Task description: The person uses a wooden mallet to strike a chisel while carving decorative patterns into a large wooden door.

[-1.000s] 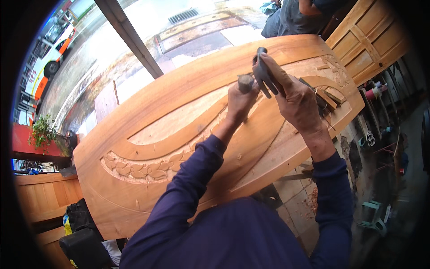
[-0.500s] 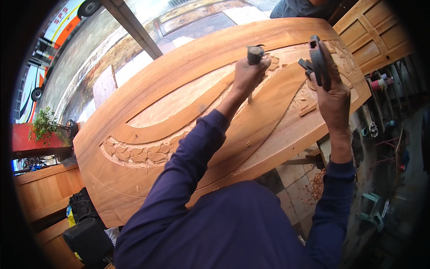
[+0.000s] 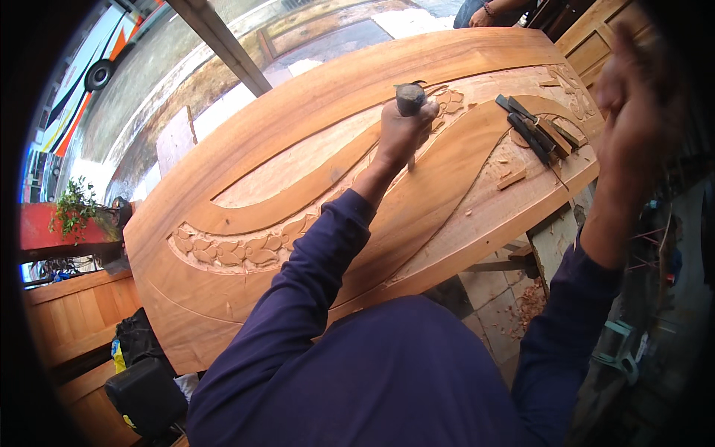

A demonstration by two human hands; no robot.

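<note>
My left hand [image 3: 402,134] is wrapped round an upright chisel [image 3: 410,97]. Its dark handle end sticks out above the fist, and its blade comes down below the hand to the wooden panel. The large wooden panel [image 3: 447,179] carries a curved carved band of leaf and flower shapes [image 3: 234,249]. Raised off the panel's right end, my right hand [image 3: 644,104] is smeared by motion against the dark rim. Whether anything is in it cannot be made out.
Several dark hand tools [image 3: 532,138] and wood offcuts lie on the panel's right part. Wood shavings [image 3: 530,298] cover some floor tiles. A black case [image 3: 145,395] stands at lower left. Another person's hand [image 3: 480,16] is at the far edge. A bus [image 3: 104,45] shows outside.
My right hand has swung up and right, away from the panel; the black tool it held no longer shows clearly. My left hand with the chisel has shifted slightly left.
</note>
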